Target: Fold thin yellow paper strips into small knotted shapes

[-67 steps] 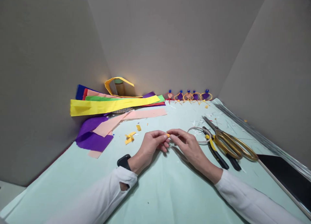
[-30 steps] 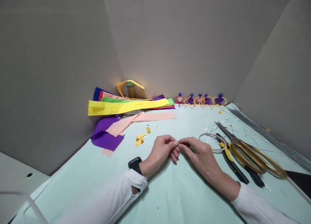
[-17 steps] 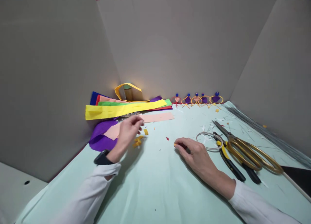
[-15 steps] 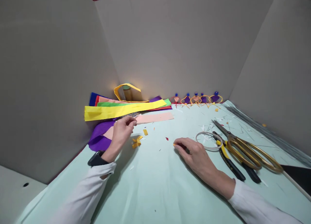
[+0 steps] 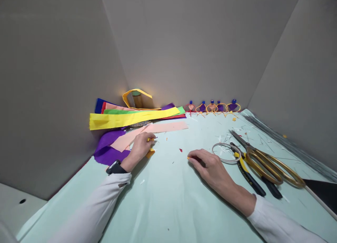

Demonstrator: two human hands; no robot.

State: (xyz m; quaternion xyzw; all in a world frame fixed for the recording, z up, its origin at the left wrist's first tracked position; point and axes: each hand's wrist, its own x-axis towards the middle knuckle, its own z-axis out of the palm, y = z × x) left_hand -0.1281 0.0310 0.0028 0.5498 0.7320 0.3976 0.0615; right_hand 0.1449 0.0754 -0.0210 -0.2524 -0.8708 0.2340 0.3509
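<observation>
My left hand (image 5: pixel 140 148) is closed, its fingertips pinched on a small yellow-orange scrap (image 5: pixel 149 139). Just below those fingers an orange folded piece (image 5: pixel 150 153) lies on the cloth, partly hidden by the hand. My right hand (image 5: pixel 207 164) rests on the cloth with thumb and forefinger pressed together, a tiny orange bit (image 5: pixel 188 158) showing at the tips. Between the hands lies a small red scrap (image 5: pixel 180 150). Behind my left hand are a pink strip (image 5: pixel 168 127) and a curled purple sheet (image 5: pixel 105 148).
Yellow (image 5: pixel 131 119), green, red and blue strips are stacked at the back left. Small wire figures (image 5: pixel 212 106) line the back wall. On the right lie a wire coil (image 5: pixel 226 161), pliers (image 5: pixel 250 179), gold scissors (image 5: pixel 263 162) and a bundle of thin wires (image 5: pixel 295 150).
My left hand has moved down and right from the pink strip to the orange pieces, and the yellow-orange scrap is now in its fingers. My right hand has stayed almost still.
</observation>
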